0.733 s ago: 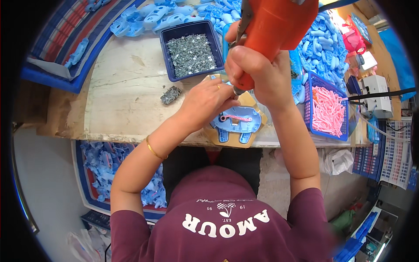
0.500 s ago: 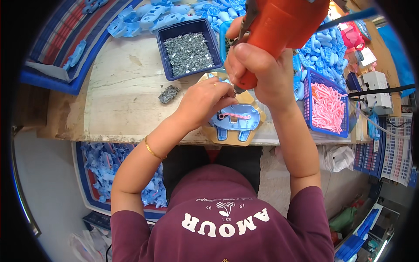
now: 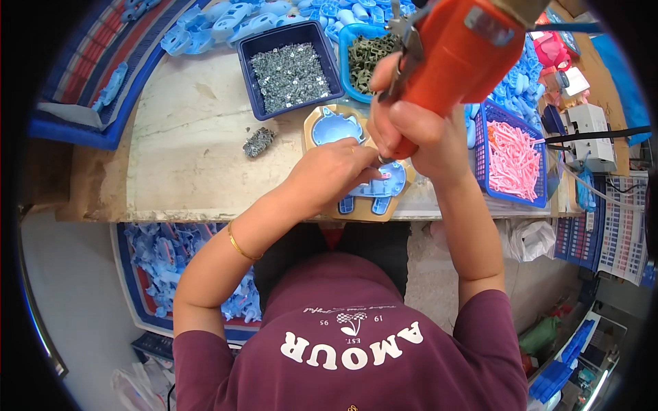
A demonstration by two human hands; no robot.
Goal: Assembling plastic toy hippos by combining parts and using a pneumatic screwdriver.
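An orange power screwdriver [image 3: 456, 58] is gripped in my right hand [image 3: 418, 127], its tip pointing down at a light-blue plastic shell [image 3: 391, 179]. The shell lies in a tan hexagonal fixture [image 3: 312, 147] at the table's front edge, with its hollow side up. My left hand [image 3: 332, 170] reaches across the shell's middle, fingers pinched together beside the screwdriver tip. Whatever sits between those fingertips is too small or hidden to name. A bit of pink [image 3: 386, 176] shows inside the shell, partly covered by the left hand.
Beyond the fixture stand a dark blue bin [image 3: 245, 75] of small screws and a light-blue bin [image 3: 345, 72] of olive-green clips. A blue basket [image 3: 484, 171] of pink strips is at right. Blue plastic parts [image 3: 233, 20] pile up behind. A screw clump [image 3: 259, 142] lies left.
Both hands and the screwdriver have shifted slightly nearer to me and right, over the shell's lower part. The shell's far part and the green clips are now uncovered.
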